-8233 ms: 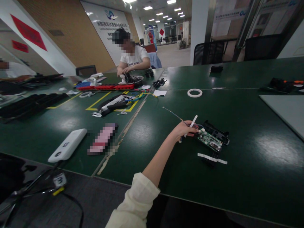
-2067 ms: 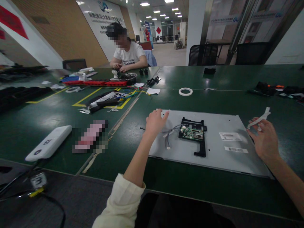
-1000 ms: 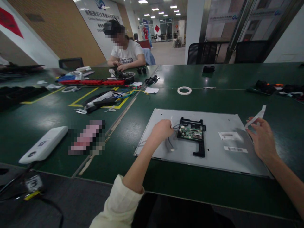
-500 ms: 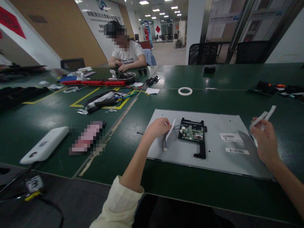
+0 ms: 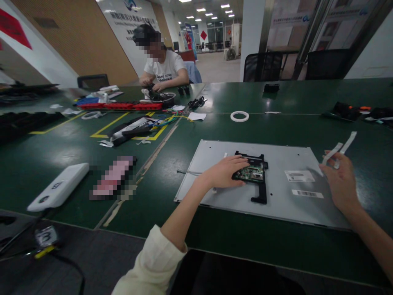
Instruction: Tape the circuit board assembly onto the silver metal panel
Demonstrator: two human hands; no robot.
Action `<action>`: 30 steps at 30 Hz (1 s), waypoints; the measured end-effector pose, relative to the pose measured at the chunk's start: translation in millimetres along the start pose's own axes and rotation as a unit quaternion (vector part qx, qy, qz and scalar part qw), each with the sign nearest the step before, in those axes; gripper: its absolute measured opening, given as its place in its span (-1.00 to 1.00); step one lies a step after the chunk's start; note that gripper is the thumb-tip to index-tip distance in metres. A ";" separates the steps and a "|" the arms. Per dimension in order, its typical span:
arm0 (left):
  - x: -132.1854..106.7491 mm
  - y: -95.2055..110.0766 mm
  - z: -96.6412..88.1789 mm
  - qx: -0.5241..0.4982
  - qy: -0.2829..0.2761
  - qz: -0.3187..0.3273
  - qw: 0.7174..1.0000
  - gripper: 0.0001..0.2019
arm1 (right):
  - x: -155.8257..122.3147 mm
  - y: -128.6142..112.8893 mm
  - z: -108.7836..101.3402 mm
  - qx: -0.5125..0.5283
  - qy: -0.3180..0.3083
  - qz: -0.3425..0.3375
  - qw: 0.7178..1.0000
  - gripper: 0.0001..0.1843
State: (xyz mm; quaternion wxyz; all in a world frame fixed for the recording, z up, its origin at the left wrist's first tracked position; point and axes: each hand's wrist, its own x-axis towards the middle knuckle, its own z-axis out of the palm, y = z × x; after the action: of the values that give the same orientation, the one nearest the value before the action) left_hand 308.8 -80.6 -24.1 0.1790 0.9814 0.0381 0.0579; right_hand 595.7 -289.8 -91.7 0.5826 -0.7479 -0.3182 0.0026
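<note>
A flat grey metal panel (image 5: 211, 149) lies on the green table, with a black plastic bracket (image 5: 262, 196) and a green circuit board (image 5: 257, 175) near its middle. My left hand (image 5: 224, 172) rests palm down across the left part of the board, fingers stretched out. Ends of a white tape strip (image 5: 225, 155) peek out from behind that hand, and a thin grey cable (image 5: 193, 173) runs leftward from under it. Over the panel's right end, my right hand (image 5: 342, 182) pinches white tape strips (image 5: 348, 143) that curl upward.
A roll of white tape (image 5: 239, 116) lies beyond the panel. To the left are a white power bank (image 5: 58, 186) and a blurred pink phone-like object (image 5: 113, 178). Farther back, a person (image 5: 164, 69) sits by red trays (image 5: 123, 106), loose wires and a black bundle (image 5: 133, 130).
My left hand has moved right from the tape strip beside the board and now lies flat over the board. My right hand stays nearly in place with its strips.
</note>
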 end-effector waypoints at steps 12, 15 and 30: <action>11.1 11.2 9.7 0.015 0.013 -0.051 0.998 -0.45 | -2.7 -3.4 3.1 -0.001 -0.028 -0.005 1.000 -0.42; 4.7 0.9 -4.8 0.005 0.060 -0.120 0.991 -0.44 | -2.4 -3.3 2.8 -0.012 -0.022 -0.012 1.000 -0.43; -33.8 -75.7 5.5 0.122 -0.002 -0.462 0.878 -0.28 | -0.2 14.3 -1.6 -0.079 -0.022 -0.026 0.996 -0.45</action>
State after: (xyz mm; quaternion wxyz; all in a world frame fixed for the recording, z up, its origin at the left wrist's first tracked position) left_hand 271.9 -15.2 -59.6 0.0640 0.8666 0.4935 -0.0386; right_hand 602.9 -293.0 -103.8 0.5145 -0.7828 -0.3495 -0.0208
